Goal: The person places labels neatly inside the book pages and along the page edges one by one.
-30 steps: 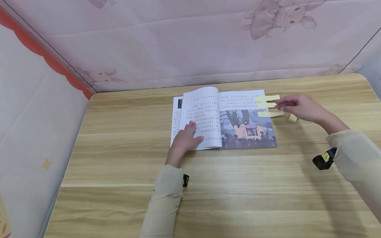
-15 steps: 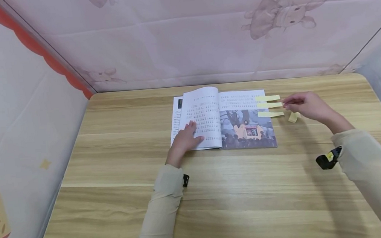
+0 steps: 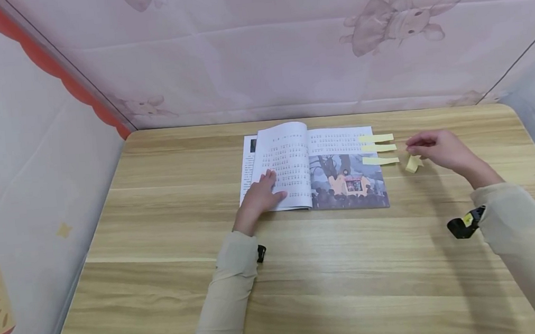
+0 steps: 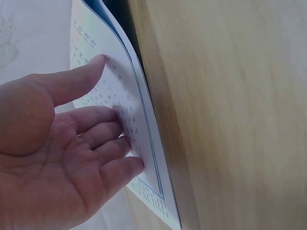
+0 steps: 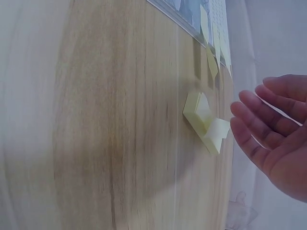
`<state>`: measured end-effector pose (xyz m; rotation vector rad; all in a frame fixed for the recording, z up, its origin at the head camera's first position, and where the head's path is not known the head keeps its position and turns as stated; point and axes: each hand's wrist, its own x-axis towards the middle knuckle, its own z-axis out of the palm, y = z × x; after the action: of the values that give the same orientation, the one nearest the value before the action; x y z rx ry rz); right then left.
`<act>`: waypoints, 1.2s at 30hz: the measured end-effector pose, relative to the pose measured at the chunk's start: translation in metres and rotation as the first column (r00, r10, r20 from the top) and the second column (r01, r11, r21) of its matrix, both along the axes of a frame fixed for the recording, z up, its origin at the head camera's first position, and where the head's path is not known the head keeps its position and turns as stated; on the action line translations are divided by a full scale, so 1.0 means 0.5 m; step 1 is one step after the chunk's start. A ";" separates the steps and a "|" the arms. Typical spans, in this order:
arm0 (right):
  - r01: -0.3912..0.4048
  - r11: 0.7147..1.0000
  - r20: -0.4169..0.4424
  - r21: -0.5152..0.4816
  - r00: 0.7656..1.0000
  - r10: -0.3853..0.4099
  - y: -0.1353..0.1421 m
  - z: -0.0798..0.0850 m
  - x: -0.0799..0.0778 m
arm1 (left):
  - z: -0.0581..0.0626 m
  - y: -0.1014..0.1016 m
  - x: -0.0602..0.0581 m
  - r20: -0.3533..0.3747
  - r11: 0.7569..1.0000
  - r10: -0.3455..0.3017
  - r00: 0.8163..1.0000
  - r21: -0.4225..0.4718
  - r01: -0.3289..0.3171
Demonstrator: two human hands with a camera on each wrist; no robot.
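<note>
An open book [image 3: 350, 183] lies on the table, text on its left page and a picture on the right one. My left hand [image 3: 258, 193] rests on the left page; in the left wrist view its fingertips [image 4: 129, 165] touch the print, thumb spread apart. Three pale yellow sticky strips [image 3: 379, 148] jut from the book's right edge. To their right is a small yellow sticky note pad [image 3: 412, 164], a sheet curling up from its top. Close above this pad is my right hand [image 3: 440, 147], its fingers loosely bent with nothing seen between them in the right wrist view.
The wooden table [image 3: 353, 276] reaches to a pink wall cover [image 3: 263, 66] with rabbit drawings behind the book. A black wrist camera [image 3: 465, 224] hangs below the right sleeve [image 3: 515, 219]. Bare wood lies before the book.
My right hand has moved right, from the middle sticky strip to above the note pad, leaving that strip on the book. My left hand has stayed on the page.
</note>
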<state>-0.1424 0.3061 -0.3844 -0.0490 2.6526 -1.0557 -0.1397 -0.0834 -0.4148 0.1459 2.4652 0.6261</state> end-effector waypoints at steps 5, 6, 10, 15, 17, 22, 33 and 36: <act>0.019 0.999 -0.006 -0.037 1.000 -0.019 0.009 -0.007 -0.001 | 0.000 -0.001 0.000 -0.002 1.000 -0.001 1.000 0.006 0.001; 0.025 0.999 -0.004 -0.043 1.000 -0.025 0.010 -0.009 -0.001 | 0.000 0.000 0.000 -0.002 1.000 -0.001 1.000 0.006 0.001; 0.039 0.998 0.011 -0.054 0.999 -0.039 0.017 -0.011 -0.001 | -0.001 -0.001 -0.001 -0.007 1.000 -0.009 1.000 0.003 0.009; 0.073 0.995 0.029 -0.075 0.997 -0.071 0.024 -0.014 0.000 | 0.001 -0.001 0.000 -0.008 1.000 -0.013 1.000 0.002 0.013; 0.093 0.992 0.033 -0.083 0.995 -0.090 0.027 -0.018 0.000 | 0.001 -0.001 0.000 -0.006 1.000 -0.011 1.000 0.003 0.011; 0.132 0.986 0.032 -0.101 0.991 -0.129 0.034 -0.029 0.000 | -0.001 -0.002 -0.001 -0.007 1.000 -0.016 1.000 0.002 0.016; 0.182 0.977 0.066 -0.109 0.982 -0.175 0.046 -0.041 -0.004 | 0.000 -0.002 -0.001 -0.009 1.000 -0.026 1.000 -0.010 0.026; 0.191 0.977 0.063 -0.096 0.981 -0.186 0.047 -0.044 -0.006 | 0.001 -0.002 -0.001 -0.010 0.999 -0.030 1.000 -0.012 0.030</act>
<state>-0.1453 0.3295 -0.4062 0.2122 2.5932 -1.2320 -0.1401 -0.0846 -0.4141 0.1815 2.4717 0.6000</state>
